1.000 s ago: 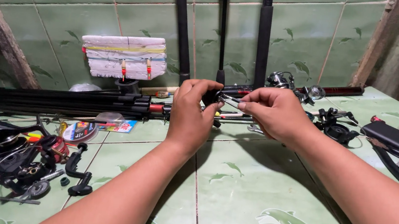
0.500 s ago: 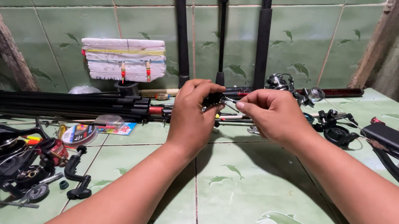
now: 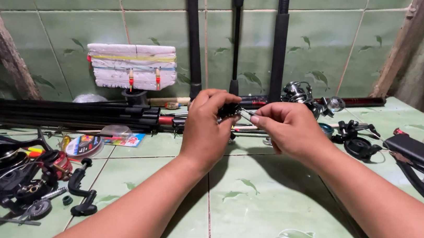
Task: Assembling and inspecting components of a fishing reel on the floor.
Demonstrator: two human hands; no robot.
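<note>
My left hand (image 3: 206,129) is closed around a small black fishing-tackle part (image 3: 230,109), held above the green tiled floor. My right hand (image 3: 287,129) pinches a thin wire or line end right beside that part, fingertips almost touching the left hand's. Both hands hover in front of a bundle of black fishing rods (image 3: 60,111) lying flat. What exactly the fingers grip is partly hidden.
Three rod butts (image 3: 280,42) lean on the green tiled wall. A white foam block with floats (image 3: 131,66) stands behind. Dismantled black reels (image 3: 2,170) lie at left, a line spool (image 3: 86,145) nearby. A spinning reel (image 3: 298,94), black case (image 3: 413,148) and pliers (image 3: 418,180) lie at right.
Both hands have stayed together at the small part; the right hand's fingers shifted slightly left toward the left hand. Nothing else has moved.
</note>
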